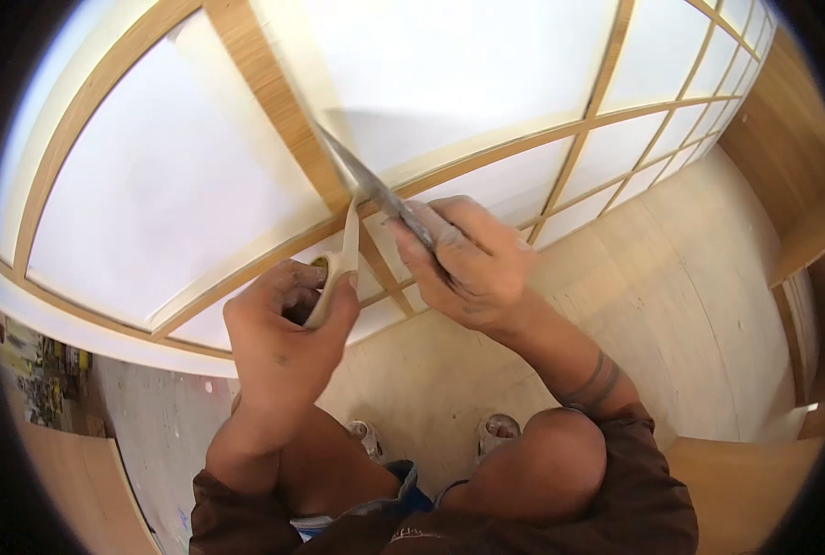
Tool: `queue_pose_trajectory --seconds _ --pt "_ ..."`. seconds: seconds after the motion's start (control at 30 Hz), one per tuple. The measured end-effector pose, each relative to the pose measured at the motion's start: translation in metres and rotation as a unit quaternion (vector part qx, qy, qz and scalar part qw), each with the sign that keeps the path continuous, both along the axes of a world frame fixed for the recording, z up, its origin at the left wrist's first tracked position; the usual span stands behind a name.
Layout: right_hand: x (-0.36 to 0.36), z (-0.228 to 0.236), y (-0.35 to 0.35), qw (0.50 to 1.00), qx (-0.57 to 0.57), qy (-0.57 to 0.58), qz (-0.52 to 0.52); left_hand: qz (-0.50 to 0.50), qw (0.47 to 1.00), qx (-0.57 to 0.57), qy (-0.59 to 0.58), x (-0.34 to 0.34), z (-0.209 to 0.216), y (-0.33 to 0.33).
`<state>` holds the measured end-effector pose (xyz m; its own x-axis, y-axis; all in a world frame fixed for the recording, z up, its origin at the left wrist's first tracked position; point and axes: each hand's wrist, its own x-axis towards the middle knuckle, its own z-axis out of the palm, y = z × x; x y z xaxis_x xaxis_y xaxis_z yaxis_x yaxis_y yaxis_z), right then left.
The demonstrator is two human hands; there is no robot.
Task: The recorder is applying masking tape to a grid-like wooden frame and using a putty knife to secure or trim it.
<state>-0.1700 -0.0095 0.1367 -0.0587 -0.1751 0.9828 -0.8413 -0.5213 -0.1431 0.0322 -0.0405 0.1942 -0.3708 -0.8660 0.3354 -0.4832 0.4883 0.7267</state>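
One lattice screen (246, 185) of pale wood bars and white paper panes fills the upper view, its far ends cut off by the dark rim, and two sandalled feet (431, 435) show at six o'clock, half hidden behind the knees. The left hand (278, 333), wrist bent back, pinches one narrow strip of cream tape (343, 254) between thumb and fingers, the strip rising toward twelve o'clock to the crossing of the bars. The right hand (472, 268), at three o'clock from the left, is curled tight around the handle of one knife (366, 180), whose blade points to eleven o'clock along a bar; the handle itself is buried in the fist.
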Motion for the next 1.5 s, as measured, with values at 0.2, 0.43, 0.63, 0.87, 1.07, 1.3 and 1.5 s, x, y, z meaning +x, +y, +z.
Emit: queue_pose_trajectory --seconds 0.2,0.43,0.63,0.87,1.07,1.3,1.5 --pt "-0.003 0.007 0.008 1.000 0.022 -0.008 0.011 0.049 0.967 0.003 0.251 -0.005 0.012 -0.002" --pt "-0.008 0.003 0.004 0.997 0.037 -0.066 0.019 0.024 0.988 -0.152 0.029 -0.001 -0.009 0.000" --pt "-0.019 -0.001 0.005 0.992 0.065 -0.097 0.054 0.046 0.965 -0.259 -0.010 0.004 -0.012 -0.007" --pt "-0.024 0.000 0.004 0.978 0.069 -0.166 0.104 0.070 0.954 -0.290 -0.020 0.011 -0.001 -0.001" --pt "-0.030 -0.002 0.007 0.977 0.086 -0.169 0.098 0.070 0.966 -0.246 -0.046 0.010 0.008 0.001" --pt "-0.041 0.006 0.018 0.985 0.066 -0.161 0.016 0.082 0.969 -0.228 -0.045 0.015 -0.001 -0.009" --pt "-0.038 0.008 0.019 0.974 0.095 -0.197 0.054 0.087 0.962 -0.247 -0.073 0.012 0.000 -0.004"
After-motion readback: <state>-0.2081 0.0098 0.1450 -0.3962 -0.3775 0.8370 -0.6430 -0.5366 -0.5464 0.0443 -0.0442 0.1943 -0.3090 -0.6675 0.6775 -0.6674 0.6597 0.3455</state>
